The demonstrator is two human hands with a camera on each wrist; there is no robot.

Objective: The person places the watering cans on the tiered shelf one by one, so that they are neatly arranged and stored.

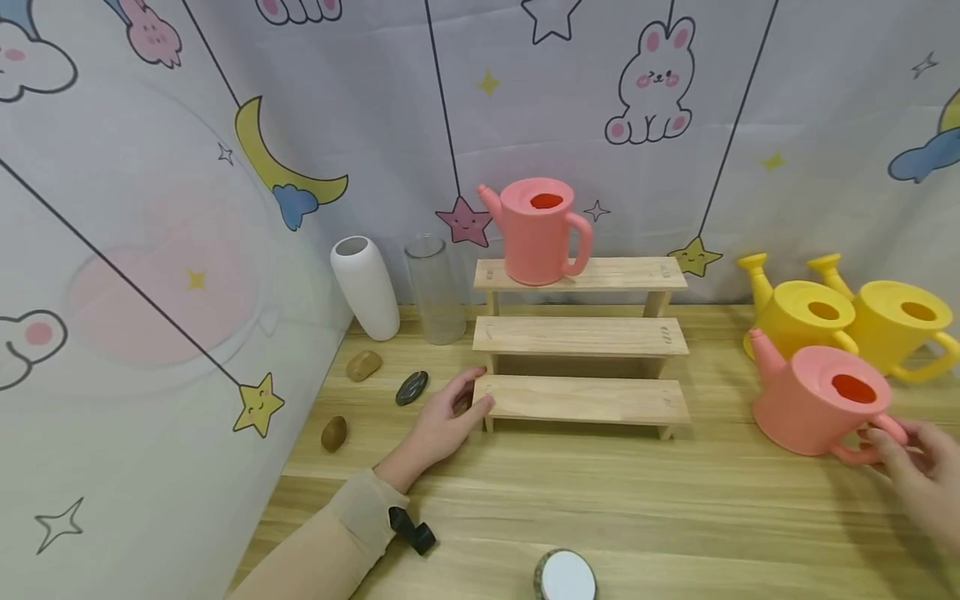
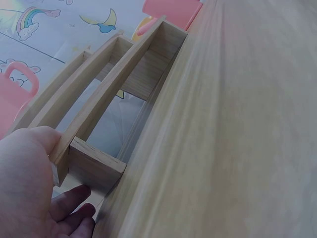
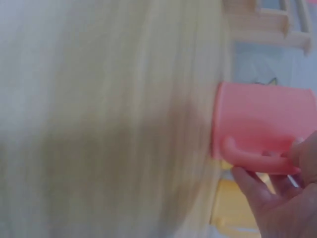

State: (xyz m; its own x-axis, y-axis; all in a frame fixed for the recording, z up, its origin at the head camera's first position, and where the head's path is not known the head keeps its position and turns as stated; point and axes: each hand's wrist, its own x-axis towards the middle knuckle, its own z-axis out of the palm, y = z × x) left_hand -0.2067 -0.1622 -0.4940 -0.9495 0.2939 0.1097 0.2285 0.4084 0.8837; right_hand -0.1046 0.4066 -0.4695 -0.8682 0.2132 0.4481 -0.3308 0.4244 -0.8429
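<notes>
My left hand [image 1: 442,421] holds the left end of the lowest step of a three-tier wooden shelf [image 1: 585,398]. In the left wrist view, the thumb lies on the step and the other fingers curl beside its leg. At the right, my right hand [image 1: 922,471] grips the handle of a pink watering can [image 1: 802,400], which stands upright with its spout to the left. In the right wrist view, fingers wrap that can's handle [image 3: 257,161]. A second pink watering can [image 1: 536,237] sits on the top step, spout also to the left.
Two yellow watering cans [image 1: 813,312] [image 1: 900,321] stand behind the held one. Left of the shelf are a white vase [image 1: 367,287], a clear glass vase [image 1: 438,300] and several stones [image 1: 363,365]. A round white-topped object [image 1: 567,577] lies at the front edge. Printed cloth [image 1: 360,100] hangs behind.
</notes>
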